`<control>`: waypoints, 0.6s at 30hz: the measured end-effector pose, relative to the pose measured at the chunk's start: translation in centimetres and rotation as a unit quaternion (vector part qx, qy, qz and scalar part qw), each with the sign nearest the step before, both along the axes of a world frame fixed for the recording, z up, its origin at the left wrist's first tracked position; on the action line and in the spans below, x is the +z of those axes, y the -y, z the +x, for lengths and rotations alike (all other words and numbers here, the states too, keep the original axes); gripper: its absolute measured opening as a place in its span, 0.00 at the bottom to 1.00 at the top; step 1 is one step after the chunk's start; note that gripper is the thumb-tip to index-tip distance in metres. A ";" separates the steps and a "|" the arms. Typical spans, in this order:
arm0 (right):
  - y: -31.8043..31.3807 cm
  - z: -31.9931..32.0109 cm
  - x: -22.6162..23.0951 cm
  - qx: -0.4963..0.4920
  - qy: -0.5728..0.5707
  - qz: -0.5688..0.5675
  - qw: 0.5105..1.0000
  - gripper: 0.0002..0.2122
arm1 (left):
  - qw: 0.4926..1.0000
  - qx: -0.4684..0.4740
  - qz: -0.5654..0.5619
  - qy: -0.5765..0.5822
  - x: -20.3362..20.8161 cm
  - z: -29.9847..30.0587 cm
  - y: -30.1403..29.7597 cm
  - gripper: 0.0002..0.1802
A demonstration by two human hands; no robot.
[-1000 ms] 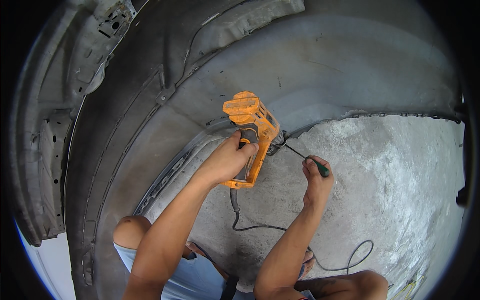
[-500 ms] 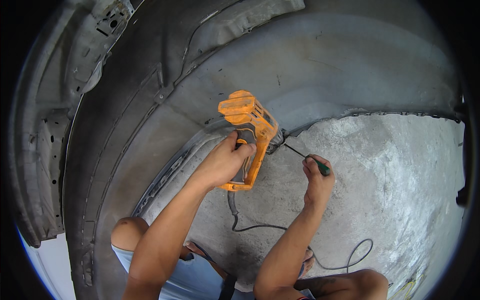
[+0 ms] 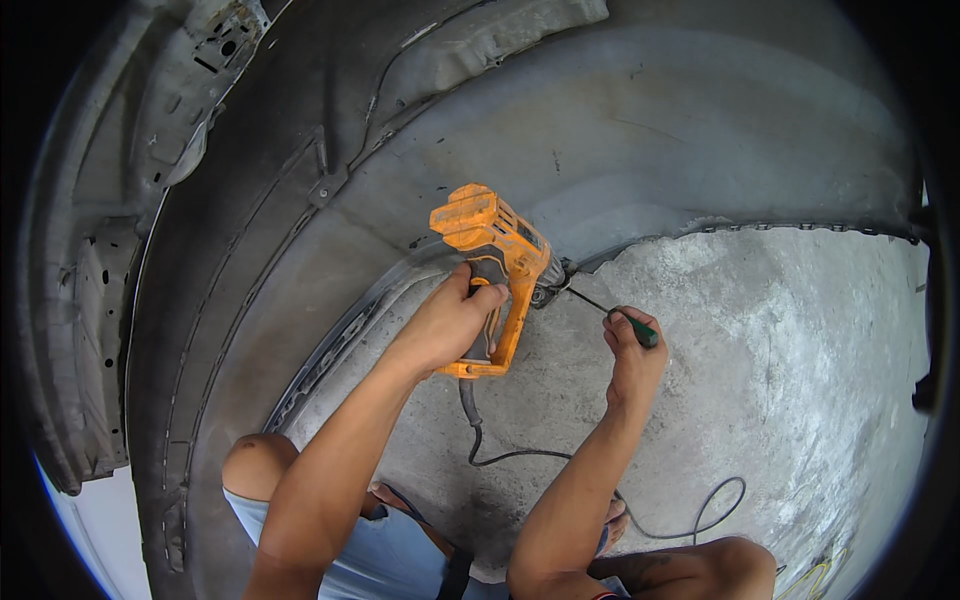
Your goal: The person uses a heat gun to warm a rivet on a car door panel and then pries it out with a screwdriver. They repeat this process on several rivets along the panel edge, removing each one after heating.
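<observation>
Left hand: fingers of the left hand wrap the handle of what looks like an orange heat gun, at the center of the frame, its barrel angled down and right
Right hand: the right hand, right of center, pinches the green-handled screwdriver between thumb and fingers; its thin shaft runs up and left
Meeting point: barrel and shaft converge at the edge of a curved gray panel, beside a dark fitting; whether the tip touches cannot be told
Good practice: a steady barrel and light, even pressure on the shaft would likely serve best; the right fingers are better well behind the nozzle
Farther out: a black cord trails across the concrete floor to the lower right; a second, perforated panel fills the left edge
</observation>
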State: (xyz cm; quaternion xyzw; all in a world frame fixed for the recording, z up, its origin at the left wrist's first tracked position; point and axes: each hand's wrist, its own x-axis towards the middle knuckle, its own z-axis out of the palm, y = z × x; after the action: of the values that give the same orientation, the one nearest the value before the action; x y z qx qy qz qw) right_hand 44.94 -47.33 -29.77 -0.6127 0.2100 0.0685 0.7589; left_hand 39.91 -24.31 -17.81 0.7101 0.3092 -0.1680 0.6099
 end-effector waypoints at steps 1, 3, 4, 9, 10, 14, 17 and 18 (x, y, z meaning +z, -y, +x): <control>0.0 0.0 0.0 0.000 0.000 0.000 1.000 0.09 | 1.000 -0.001 0.001 -0.002 0.0 0.0 0.0 0.29; 0.0 0.0 0.1 0.001 -0.001 -0.004 1.000 0.09 | 1.000 -0.003 0.003 -0.004 0.0 0.0 0.0 0.29; 0.0 0.0 0.1 0.002 -0.003 -0.007 1.000 0.09 | 1.000 -0.004 0.004 -0.004 0.1 0.0 0.0 0.29; 0.0 0.2 0.2 0.005 -0.003 -0.008 1.000 0.09 | 1.000 0.001 0.011 -0.005 -0.1 0.0 0.0 0.27; 0.0 0.2 0.2 0.005 -0.004 -0.009 1.000 0.10 | 1.000 0.010 0.008 -0.002 -0.2 0.0 0.0 0.24; -0.1 0.2 0.2 0.008 -0.004 -0.009 1.000 0.10 | 0.999 -0.001 0.043 0.020 -1.1 0.0 -0.3 0.21; -0.1 0.2 0.3 0.007 0.001 -0.004 1.000 0.10 | 0.999 0.002 0.037 0.027 -1.7 -0.2 -0.5 0.21; -0.1 0.2 0.3 0.008 0.001 -0.007 1.000 0.10 | 0.999 -0.002 0.045 0.019 -1.8 -0.2 -0.6 0.21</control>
State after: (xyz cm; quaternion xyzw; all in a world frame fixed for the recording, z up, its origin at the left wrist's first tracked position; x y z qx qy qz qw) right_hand 45.17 -47.21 -29.49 -0.6197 0.2048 0.0730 0.7541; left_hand 39.71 -23.74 -19.60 0.7407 0.3031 -0.1414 0.5827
